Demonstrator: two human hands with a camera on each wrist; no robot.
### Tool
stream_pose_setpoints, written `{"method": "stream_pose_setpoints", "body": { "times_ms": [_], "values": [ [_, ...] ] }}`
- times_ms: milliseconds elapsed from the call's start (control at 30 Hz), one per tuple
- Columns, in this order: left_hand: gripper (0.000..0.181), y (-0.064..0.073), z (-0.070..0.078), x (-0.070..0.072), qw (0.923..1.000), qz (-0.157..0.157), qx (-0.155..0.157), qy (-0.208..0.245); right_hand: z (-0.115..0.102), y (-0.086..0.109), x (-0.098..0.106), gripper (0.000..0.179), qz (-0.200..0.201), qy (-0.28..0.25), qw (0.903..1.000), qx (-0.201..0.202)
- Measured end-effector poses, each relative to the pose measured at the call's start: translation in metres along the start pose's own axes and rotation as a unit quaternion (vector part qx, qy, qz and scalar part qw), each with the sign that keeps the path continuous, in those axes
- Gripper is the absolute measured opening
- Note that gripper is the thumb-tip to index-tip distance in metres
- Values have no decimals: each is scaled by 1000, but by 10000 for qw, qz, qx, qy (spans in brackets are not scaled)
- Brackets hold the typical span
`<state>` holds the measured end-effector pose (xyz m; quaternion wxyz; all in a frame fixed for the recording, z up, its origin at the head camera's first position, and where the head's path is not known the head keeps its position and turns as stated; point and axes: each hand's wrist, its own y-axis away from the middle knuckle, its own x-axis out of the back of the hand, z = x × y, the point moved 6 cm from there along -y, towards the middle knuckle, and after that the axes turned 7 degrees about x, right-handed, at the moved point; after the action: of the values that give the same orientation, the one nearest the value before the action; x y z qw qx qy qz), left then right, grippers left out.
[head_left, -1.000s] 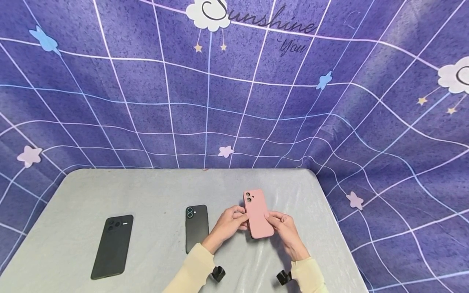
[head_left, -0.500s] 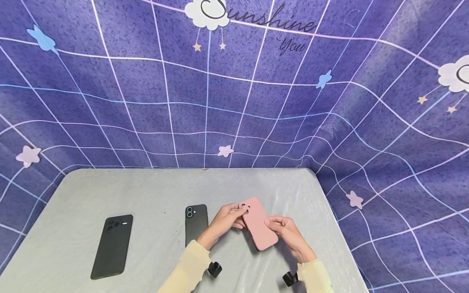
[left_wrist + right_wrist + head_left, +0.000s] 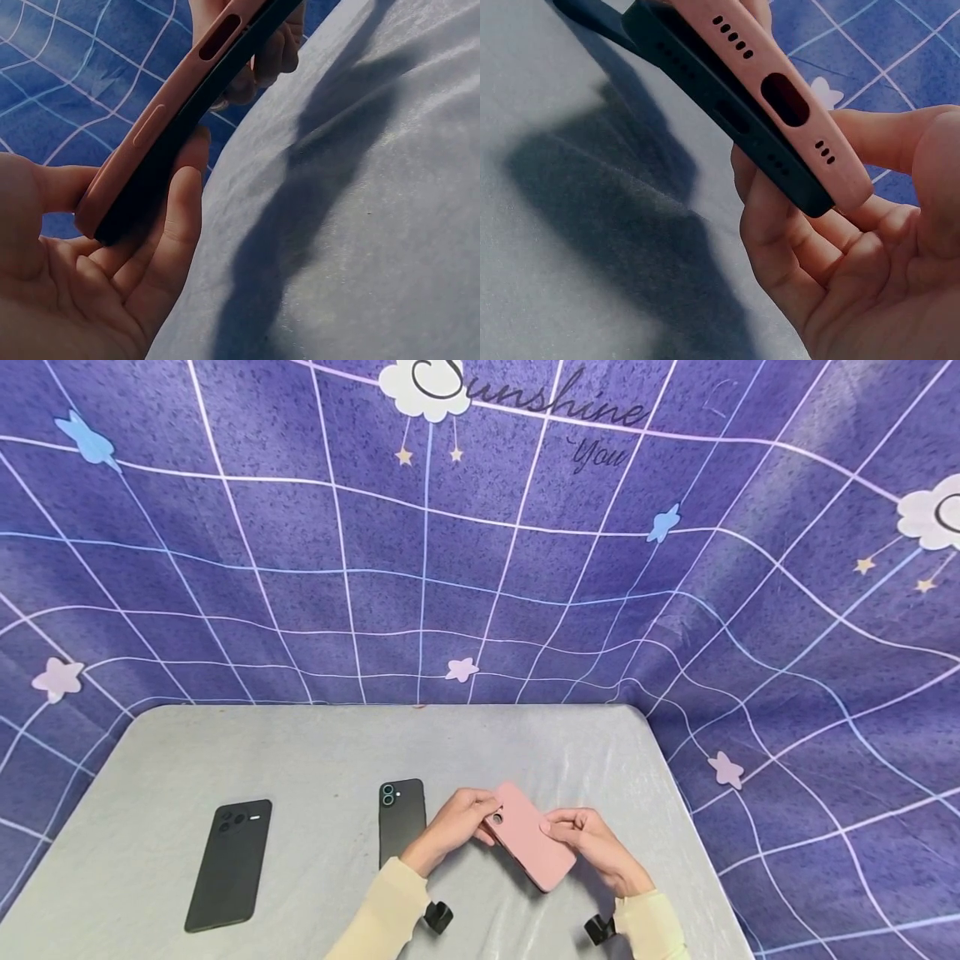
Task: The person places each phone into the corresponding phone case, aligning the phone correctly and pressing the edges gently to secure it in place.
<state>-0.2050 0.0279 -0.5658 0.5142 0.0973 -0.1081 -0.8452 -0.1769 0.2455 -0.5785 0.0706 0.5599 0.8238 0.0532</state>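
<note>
Both hands hold a pink phone case [image 3: 536,839] above the table, its back and camera cut-outs upward. Against its underside lies a dark green slab [image 3: 705,97] with small end holes, a phone or a second case; I cannot tell which. In the right wrist view a narrow gap parts the two along their ends. My left hand [image 3: 453,827] pinches the camera end, thumb on top and fingers beneath. The opposite long edge is gripped by my right hand [image 3: 600,847], near the port end, with thumb above and fingers curled below.
A black phone [image 3: 402,818] lies beside my left forearm, partly covered by it. Farther left, a larger black phone [image 3: 231,868] lies on the grey cloth-covered table [image 3: 322,752]. A purple gridded curtain [image 3: 375,568] rises behind the table and along its right side.
The pink case has turned anticlockwise and come nearer to me, its camera end swinging left. My left hand has shifted up to the camera end; the right has moved slightly right and nearer.
</note>
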Motion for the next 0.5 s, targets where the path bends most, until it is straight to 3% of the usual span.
{"method": "stream_pose_setpoints", "body": {
  "times_ms": [500],
  "values": [
    [28,2,-3,-3,9994,193,-202,200,-2,-3,2,34,-75,160,9998,-78]
  ]
}}
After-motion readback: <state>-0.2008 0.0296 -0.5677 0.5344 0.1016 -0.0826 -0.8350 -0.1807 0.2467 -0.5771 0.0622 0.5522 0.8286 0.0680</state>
